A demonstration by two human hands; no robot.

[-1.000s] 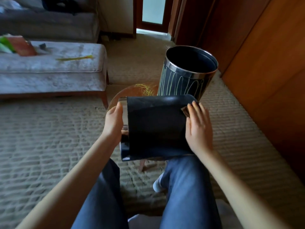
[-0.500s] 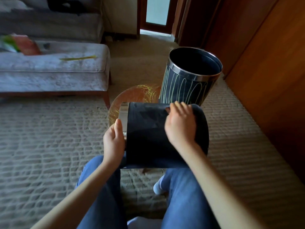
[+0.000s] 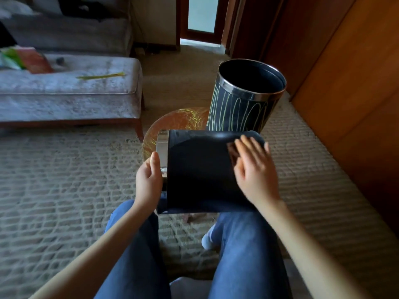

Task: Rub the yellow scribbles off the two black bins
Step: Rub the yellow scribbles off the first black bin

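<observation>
A black bin (image 3: 198, 169) lies on its side across my knees, its chrome rim to the left. Its upper face shows no yellow marks. My left hand (image 3: 149, 180) grips that rim. My right hand (image 3: 252, 169) presses a small brownish pad (image 3: 232, 151) flat against the bin near its base end. A second black bin (image 3: 241, 104) stands upright on the carpet just beyond, with yellow scribbles looping over its side.
A round amber glass table (image 3: 172, 124) with yellow marks sits behind the held bin. A grey bench (image 3: 69, 96) with a yellow strip and papers is at the left. Wooden panels (image 3: 345, 83) line the right. Patterned carpet covers the floor.
My right hand slid left across the bin, then back right toward its base end. The view shifted slightly; the left hand kept its grip on the rim.
</observation>
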